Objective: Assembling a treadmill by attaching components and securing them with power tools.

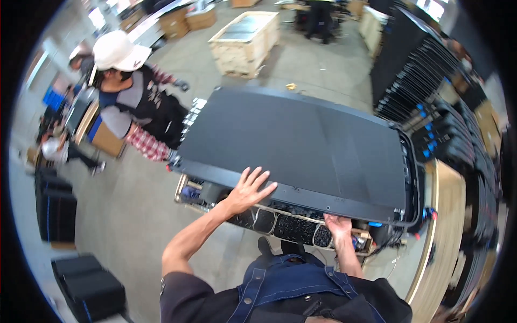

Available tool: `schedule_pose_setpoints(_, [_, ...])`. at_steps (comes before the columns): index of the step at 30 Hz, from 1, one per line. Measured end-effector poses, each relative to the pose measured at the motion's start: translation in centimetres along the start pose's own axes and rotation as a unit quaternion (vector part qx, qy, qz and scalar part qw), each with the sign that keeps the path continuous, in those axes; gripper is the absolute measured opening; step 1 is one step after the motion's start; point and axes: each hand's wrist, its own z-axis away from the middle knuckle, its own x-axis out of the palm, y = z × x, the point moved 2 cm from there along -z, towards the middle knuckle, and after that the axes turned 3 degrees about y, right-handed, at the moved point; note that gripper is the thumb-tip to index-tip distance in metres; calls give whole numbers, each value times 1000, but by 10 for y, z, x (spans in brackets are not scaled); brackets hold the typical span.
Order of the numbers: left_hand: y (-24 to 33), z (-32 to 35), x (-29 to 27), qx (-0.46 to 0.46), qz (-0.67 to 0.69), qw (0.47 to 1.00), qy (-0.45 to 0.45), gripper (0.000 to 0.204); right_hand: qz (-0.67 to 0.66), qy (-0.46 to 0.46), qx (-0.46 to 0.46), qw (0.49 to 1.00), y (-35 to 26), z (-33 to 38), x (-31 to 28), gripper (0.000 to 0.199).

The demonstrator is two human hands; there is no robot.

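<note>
Concrete workshop floor (pixel 134 215) is spreading below; I am pressing my left hand (pixel 250 188), grip wide, flat on the black panel (pixel 301 151) while my right hand (pixel 339 223) is gripping its underside edge, steadying it.

Pale wooden crate (pixel 245 40) top centre, brown cardboard boxes (pixel 186 20) top left

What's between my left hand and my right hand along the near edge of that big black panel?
In the head view, only the black panel's front edge strip runs between the left hand and the right hand, with round black fans below.
</note>
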Motion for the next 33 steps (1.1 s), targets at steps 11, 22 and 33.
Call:
schedule_pose_setpoints(11, [5, -65, -347, 74, 74, 990, 95, 62, 202, -220, -170, 939, 98, 210, 70, 19])
schedule_pose_setpoints(22, [-170, -165, -259, -6, -143, 982, 124, 63, -56, -201, -139, 968, 81, -112, -26, 38])
schedule_pose_setpoints(33, [-305, -262, 103, -102, 26, 986, -131, 67, -84, 6, -62, 995, 88, -11, -129, 37])
